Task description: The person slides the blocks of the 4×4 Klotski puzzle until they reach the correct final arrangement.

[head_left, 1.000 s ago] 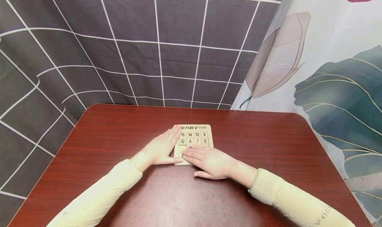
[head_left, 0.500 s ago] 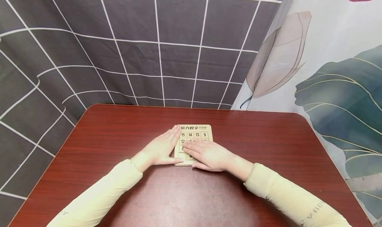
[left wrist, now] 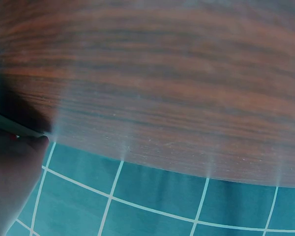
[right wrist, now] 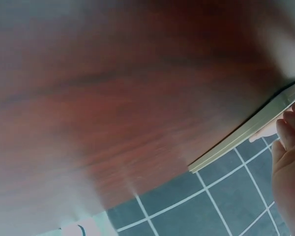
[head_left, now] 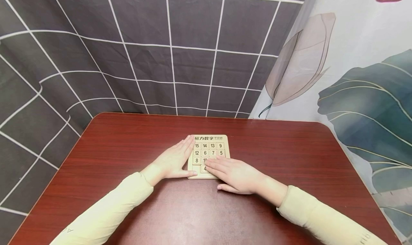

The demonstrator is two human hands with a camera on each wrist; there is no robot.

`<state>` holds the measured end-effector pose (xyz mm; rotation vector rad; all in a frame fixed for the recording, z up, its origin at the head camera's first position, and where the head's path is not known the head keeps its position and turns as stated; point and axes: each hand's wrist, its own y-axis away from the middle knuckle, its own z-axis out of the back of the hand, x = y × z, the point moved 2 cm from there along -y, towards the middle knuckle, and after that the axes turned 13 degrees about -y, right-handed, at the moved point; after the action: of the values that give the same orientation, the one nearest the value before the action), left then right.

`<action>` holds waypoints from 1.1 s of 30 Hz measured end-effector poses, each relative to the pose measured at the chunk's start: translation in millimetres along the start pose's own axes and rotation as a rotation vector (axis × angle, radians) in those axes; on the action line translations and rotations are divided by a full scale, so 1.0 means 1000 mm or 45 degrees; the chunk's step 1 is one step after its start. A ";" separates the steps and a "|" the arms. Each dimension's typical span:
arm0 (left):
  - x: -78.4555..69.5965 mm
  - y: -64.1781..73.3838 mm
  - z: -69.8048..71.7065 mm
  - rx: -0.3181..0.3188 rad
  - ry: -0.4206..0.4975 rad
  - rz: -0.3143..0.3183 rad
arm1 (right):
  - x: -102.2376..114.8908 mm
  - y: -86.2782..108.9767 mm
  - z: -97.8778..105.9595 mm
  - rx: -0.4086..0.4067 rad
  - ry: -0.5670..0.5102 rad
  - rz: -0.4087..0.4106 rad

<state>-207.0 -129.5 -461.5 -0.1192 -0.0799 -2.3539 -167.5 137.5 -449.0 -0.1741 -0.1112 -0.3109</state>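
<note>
A pale number sliding puzzle (head_left: 210, 138) lies flat on the table, with Chinese lettering along its top. Rows 15-14-13-9 and 12-6-7-5 are readable; the 8 tile (head_left: 196, 160) starts the third row. Below it the bottom-left cell has no tile. My left hand (head_left: 175, 160) lies along the puzzle's left side, fingers straight, thumb at the lower-left corner. Straight fingers of my right hand (head_left: 236, 175) rest on the lower right tiles, covering several of them. In the right wrist view the board's thin edge (right wrist: 241, 133) shows beside the right hand (right wrist: 292, 172).
The reddish-brown wooden table (head_left: 128, 141) extends around the puzzle on every side. Behind it hangs a dark curtain (head_left: 193, 66) with white grid lines. A white curtain with leaf prints (head_left: 370, 94) hangs at the right.
The 8 tile has gone up one cell from the bottom-left corner, leaving that corner bare. My right hand moved up with it, then back right and down. The left hand stays put.
</note>
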 end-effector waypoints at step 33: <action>0.002 0.001 -0.004 -0.027 0.002 -0.008 | 0.010 -0.011 0.004 0.016 -0.014 -0.008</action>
<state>-208.0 -131.7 -465.6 -0.1272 -0.0548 -2.3615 -161.8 125.5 -441.8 -0.1628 -0.1245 -0.3154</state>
